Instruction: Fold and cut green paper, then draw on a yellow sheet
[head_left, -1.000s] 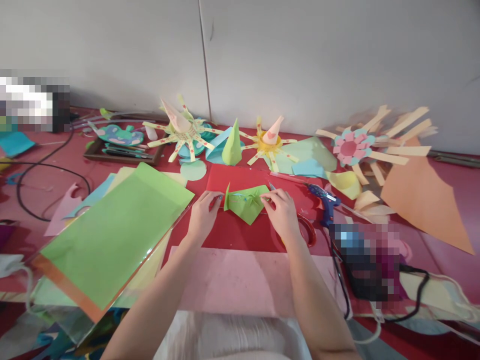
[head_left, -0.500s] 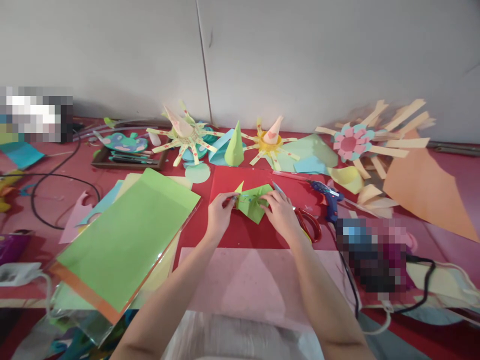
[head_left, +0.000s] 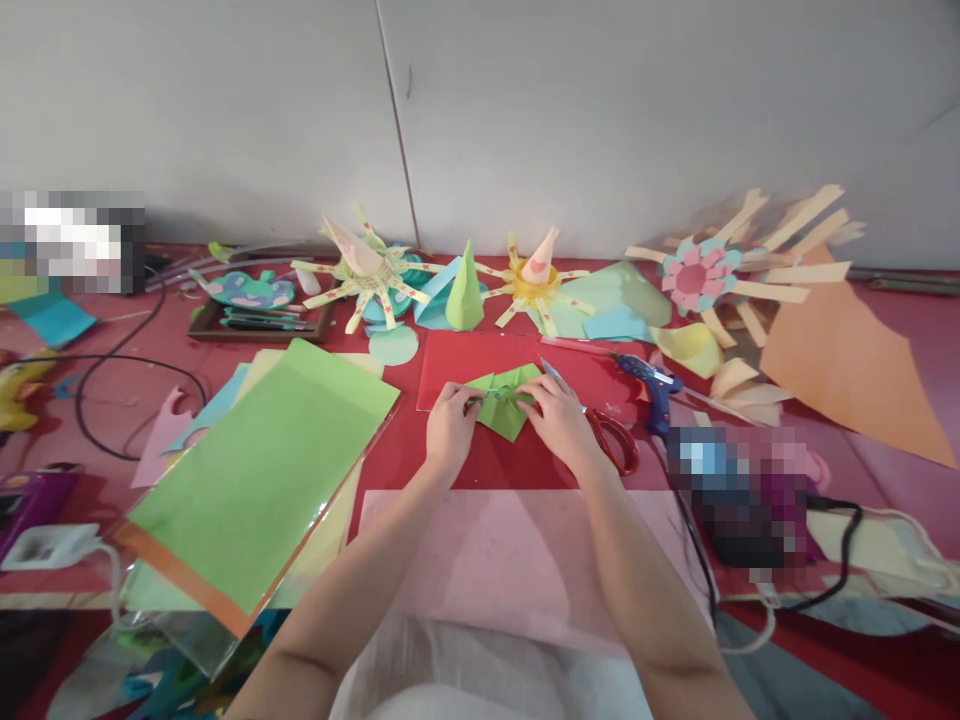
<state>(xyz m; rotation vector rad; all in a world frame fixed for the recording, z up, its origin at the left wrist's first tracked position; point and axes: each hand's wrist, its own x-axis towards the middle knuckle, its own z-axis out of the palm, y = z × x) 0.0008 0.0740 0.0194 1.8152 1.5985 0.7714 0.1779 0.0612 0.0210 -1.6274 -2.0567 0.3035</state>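
A small piece of folded green paper is held between my two hands above the red sheet. My left hand pinches its left edge with thumb and fingertips. On the other side, my right hand grips the right part, fingers bent over it. The creases near the middle are partly covered by my fingertips. Red-handled scissors lie just right of my right hand, their blades partly under it. Behind the hands stands a green paper cone.
Green paper sheets in a clear sleeve lie at left. A blue glue gun rests at right with its cable. Paper flowers with cones and a pink-blue paper flower stand along the wall. A pink sheet covers the front.
My left hand has shifted slightly right, closer to my right hand. The green paper's left part, raised to a point before, now lies flatter. The view has tilted a little.
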